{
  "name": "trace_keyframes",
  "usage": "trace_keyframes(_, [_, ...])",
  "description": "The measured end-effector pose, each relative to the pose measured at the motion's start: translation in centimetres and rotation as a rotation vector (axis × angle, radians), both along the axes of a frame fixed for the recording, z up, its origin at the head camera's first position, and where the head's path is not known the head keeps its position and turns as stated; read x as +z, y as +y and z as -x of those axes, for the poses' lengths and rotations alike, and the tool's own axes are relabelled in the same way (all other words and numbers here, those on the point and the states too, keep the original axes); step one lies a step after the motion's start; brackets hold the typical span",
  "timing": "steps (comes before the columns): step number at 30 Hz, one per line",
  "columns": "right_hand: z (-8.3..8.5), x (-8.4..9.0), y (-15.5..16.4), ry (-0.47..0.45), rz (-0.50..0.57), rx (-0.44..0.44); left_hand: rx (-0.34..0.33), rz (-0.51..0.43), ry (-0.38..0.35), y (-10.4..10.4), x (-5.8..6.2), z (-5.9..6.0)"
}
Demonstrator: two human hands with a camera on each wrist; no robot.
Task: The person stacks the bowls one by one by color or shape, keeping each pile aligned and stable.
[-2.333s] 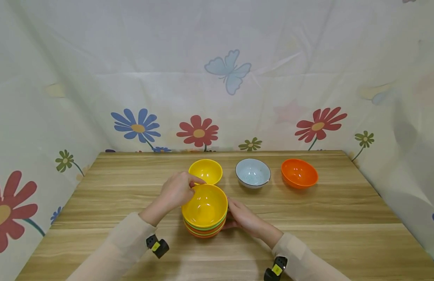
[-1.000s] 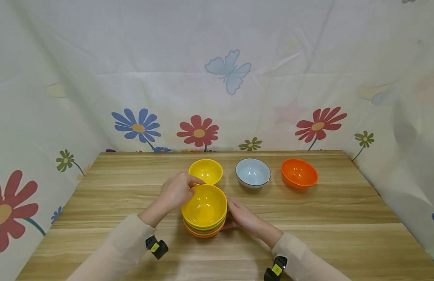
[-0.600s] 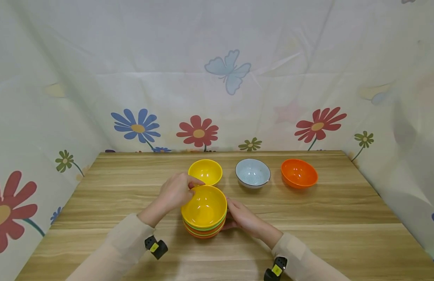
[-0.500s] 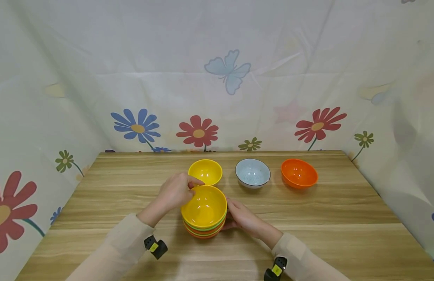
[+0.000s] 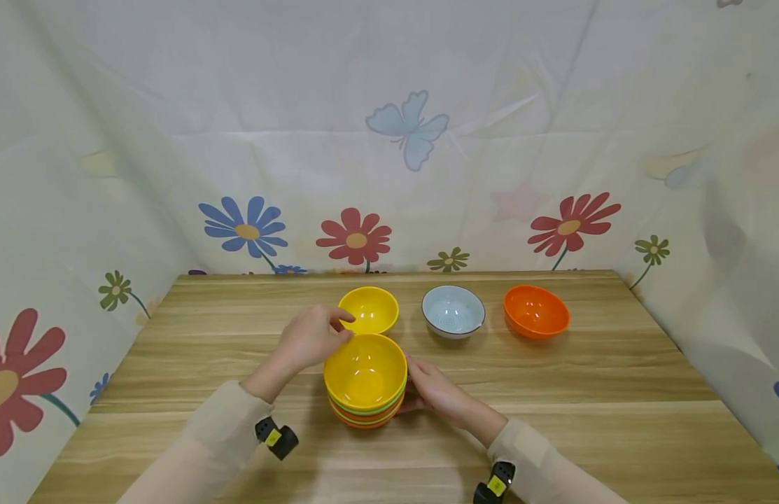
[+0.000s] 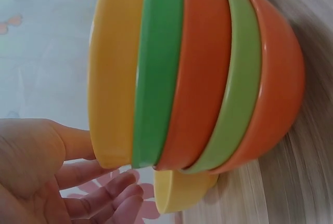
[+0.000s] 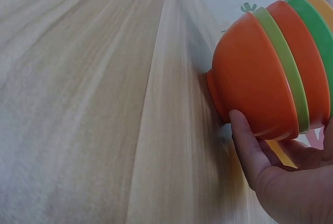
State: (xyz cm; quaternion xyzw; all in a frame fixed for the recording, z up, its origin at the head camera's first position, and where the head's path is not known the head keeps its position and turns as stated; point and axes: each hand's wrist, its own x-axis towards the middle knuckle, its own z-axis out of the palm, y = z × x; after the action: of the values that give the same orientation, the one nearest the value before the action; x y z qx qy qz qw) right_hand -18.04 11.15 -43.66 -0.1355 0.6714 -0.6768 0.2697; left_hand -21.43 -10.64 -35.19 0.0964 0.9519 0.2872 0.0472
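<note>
A stack of nested bowls [image 5: 365, 371], yellow on top over green and orange ones, stands at the middle of the wooden table [image 5: 584, 392]. My left hand [image 5: 310, 337] hovers at the stack's far-left rim. In the left wrist view the left hand [image 6: 41, 172] has its thumb against the top yellow bowl of the stack [image 6: 203, 78], and its fingers hang relaxed, clear of the bowls. My right hand [image 5: 436, 392] cups the stack's right side low down. In the right wrist view the right hand [image 7: 281, 182] lays its thumb along the bottom orange bowl of the stack [image 7: 260, 83].
Behind the stack stand three single bowls in a row: a yellow one [image 5: 368, 309], a pale blue one [image 5: 453, 310] and an orange one [image 5: 536, 311]. A flowered cloth backdrop [image 5: 389, 175] closes in the table on three sides.
My left thumb has drawn back from over the top yellow bowl's rim and the hand has shifted slightly left. The right hand and the stack stay where they were.
</note>
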Motion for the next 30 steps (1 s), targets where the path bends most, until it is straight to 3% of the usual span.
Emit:
trace_keyframes(9, [0.0,-0.1,0.0,0.002,-0.001,-0.004,0.030,-0.021,-0.018,-0.5,-0.4,0.8])
trace_keyframes(19, [-0.1,0.0,0.0,0.007,0.011,-0.003,0.054,-0.047,0.023,-1.5,-1.1,2.8])
trace_keyframes(30, [-0.1,0.1,0.0,0.006,0.009,-0.003,0.096,-0.083,-0.005,-2.4,-2.7,5.0])
